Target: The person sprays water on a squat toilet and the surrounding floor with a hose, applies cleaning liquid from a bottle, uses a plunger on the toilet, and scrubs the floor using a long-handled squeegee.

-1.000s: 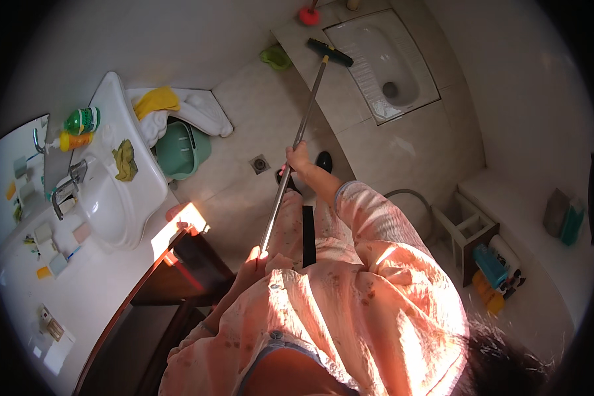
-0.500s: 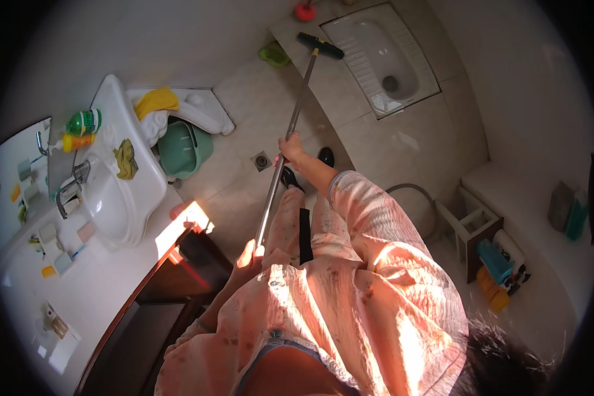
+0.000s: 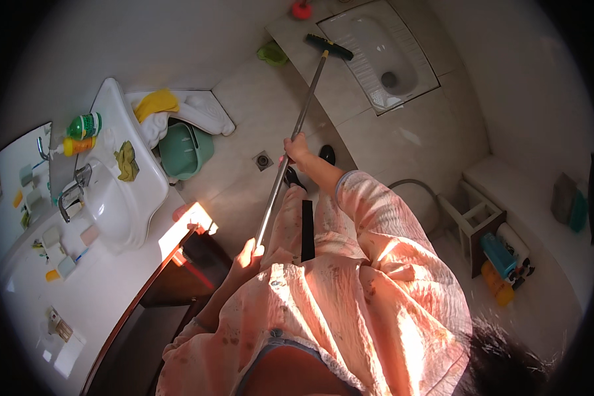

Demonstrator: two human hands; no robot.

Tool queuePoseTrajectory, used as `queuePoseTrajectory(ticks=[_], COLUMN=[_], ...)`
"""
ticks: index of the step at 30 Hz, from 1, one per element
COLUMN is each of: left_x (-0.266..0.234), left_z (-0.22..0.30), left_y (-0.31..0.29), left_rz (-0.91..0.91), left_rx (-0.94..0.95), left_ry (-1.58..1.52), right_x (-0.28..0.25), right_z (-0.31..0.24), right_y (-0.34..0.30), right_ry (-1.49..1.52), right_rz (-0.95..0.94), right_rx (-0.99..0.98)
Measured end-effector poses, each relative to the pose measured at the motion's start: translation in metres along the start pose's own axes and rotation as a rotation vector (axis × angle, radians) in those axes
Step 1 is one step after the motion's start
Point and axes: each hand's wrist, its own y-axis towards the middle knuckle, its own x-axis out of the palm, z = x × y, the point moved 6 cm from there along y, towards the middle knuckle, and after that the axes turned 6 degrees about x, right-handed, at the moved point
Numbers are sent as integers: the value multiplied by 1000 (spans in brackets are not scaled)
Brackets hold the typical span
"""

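I hold a long metal pole [image 3: 297, 132] with both hands. At its far end a dark brush head [image 3: 329, 46] rests on the raised tiled step by the left rim of the white squat toilet pan [image 3: 383, 53]. My right hand [image 3: 296, 146] grips the pole about midway, the arm stretched out in a pink sleeve. The pole's near end sits in my left hand [image 3: 247, 254], lit by sun close to my body. Black slippers [image 3: 326, 154] show on the floor under the pole.
A white washbasin [image 3: 122, 191] with a tap, bottles and a yellow-green cloth stands on the left. A green bucket [image 3: 185, 150] and white towels lie beside it. A floor drain [image 3: 263, 160], a grey hose [image 3: 409, 185], a small rack with bottles [image 3: 495, 254] and a dark wooden door [image 3: 158, 310] are around me.
The brush head slid a little along the step near the pan's rim, first left, then back right. Both hands kept their grip on the pole and shifted only slightly.
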Motion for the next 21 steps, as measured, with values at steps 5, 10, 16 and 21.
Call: queuePoseTrajectory(ticks=[5, 10, 16, 21], left_x=[-26, -31, -11, -20], left_z=[-80, -91, -38, -55], left_y=[-109, -93, -21, -39], left_rz=[42, 108, 25, -63], left_rx=[-65, -89, 13, 38], left_ry=[110, 169, 139, 218], right_x=[26, 41, 22, 55], right_z=[140, 112, 15, 152], right_y=[-101, -66, -37, -143], right_ry=[-271, -155, 60, 139], right_rz=[87, 112, 8, 14], right_rx=[104, 45, 53, 380])
